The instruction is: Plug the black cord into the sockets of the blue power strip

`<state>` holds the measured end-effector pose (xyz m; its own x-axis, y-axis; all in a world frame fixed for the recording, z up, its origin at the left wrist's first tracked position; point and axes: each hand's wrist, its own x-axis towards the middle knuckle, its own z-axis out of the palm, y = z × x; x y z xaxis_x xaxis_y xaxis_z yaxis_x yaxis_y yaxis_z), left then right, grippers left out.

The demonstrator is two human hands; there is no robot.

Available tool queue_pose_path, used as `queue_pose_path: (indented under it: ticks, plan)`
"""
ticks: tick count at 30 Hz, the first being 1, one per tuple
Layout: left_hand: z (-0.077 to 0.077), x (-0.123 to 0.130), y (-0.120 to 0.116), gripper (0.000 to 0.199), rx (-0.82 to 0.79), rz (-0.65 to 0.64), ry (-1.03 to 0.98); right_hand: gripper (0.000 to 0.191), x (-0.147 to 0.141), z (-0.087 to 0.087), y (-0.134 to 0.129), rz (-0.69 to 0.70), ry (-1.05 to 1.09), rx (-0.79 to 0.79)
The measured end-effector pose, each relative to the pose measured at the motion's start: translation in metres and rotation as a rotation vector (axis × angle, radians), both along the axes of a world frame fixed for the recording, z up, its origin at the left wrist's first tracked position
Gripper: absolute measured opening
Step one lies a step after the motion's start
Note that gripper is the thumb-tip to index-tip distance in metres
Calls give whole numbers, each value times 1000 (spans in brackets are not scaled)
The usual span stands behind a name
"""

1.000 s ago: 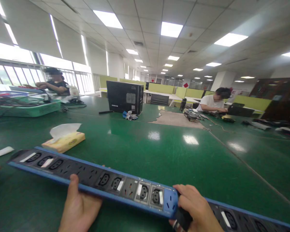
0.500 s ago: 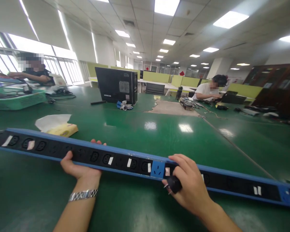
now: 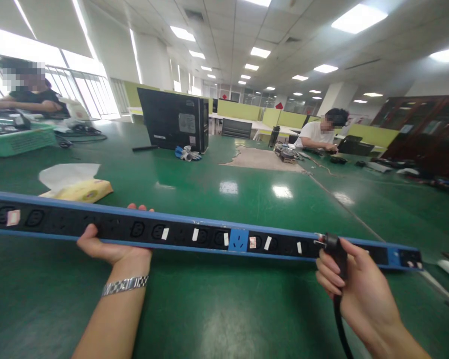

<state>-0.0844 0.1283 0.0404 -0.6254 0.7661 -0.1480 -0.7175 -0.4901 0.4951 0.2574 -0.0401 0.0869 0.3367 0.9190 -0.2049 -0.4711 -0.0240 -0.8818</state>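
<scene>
A long blue and black power strip (image 3: 205,238) spans the view, tilted slightly down to the right. Its face carries rows of sockets, one blue socket (image 3: 238,241) near the middle, and several small white and pink labels. My left hand (image 3: 115,244) is wrapped round the strip left of centre, thumb on the face and fingertips over the far edge. In my right hand (image 3: 353,279) is a black power plug (image 3: 335,252), its metal prongs pointing left in front of the strip's right part. A black cord hangs from the plug below that hand.
A yellow tissue pack (image 3: 82,189) lies behind the strip on the green table (image 3: 194,194). Farther back are a black computer case (image 3: 174,119), gloves (image 3: 187,153) and a green basket (image 3: 20,142). One person (image 3: 30,97) sits at the left, another (image 3: 324,132) at the back right.
My right hand has moved right, off the strip's middle, and turned so the plug's prongs point left. The strip has shifted left in view and sits more level. My left hand keeps its hold.
</scene>
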Motion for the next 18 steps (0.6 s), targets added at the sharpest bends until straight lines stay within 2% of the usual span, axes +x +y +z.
queue_pose_path:
  ticks: [2,3,6,8,10,14,16,18]
  plan:
    - [0,2,-2,63,-9,23,-12,33,-8,-6,-1,-38,-168,46]
    - [-1,3,-3,62,-21,33,-21,33,-10,-10,-1,-8,-313,48]
    - [-5,4,-5,61,-63,37,-44,31,-5,-21,1,148,-890,71]
    - [-7,5,-5,62,-69,30,-49,30,6,-27,6,158,-1172,106]
    - [-9,5,-5,64,-60,33,-42,32,19,-34,12,42,-1262,93]
    - [-12,5,-4,67,-71,36,-30,35,27,-52,26,-292,-1248,9]
    - [-15,5,-4,68,-74,25,-17,36,21,-60,32,-353,-1296,1]
    - [-18,4,-3,67,-72,9,-4,36,13,-65,37,-350,-1386,-18]
